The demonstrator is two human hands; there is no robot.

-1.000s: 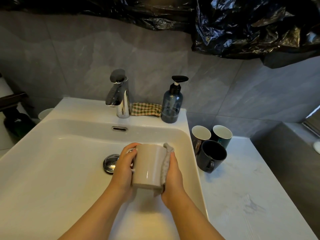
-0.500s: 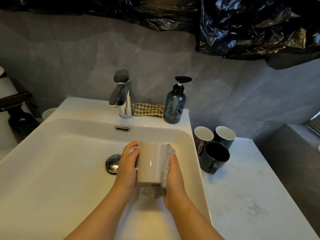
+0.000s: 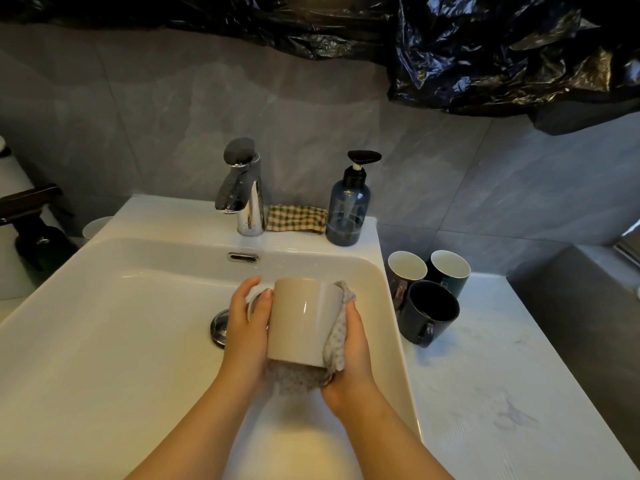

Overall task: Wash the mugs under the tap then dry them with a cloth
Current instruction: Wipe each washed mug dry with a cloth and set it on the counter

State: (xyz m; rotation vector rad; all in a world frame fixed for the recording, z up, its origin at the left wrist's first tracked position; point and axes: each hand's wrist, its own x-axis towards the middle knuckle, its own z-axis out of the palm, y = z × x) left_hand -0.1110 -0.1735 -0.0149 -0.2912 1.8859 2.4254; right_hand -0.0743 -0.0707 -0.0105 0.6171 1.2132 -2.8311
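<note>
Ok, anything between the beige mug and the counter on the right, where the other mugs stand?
Only the sink's right rim lies between the beige mug and the counter. The other mugs stand clustered at the counter's back, beside the sink. Nearer than them, nothing visible blocks the way.

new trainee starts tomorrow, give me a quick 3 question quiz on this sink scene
1. True or false: the beige mug is held by one hand only.
2. What does the right hand hold against the beige mug? A checked cloth, B grey cloth, C soap dispenser.
3. How many mugs stand on the counter right of the sink?
Key: 1 false, the left hand holds it too. 2 B. 3 three.
</note>
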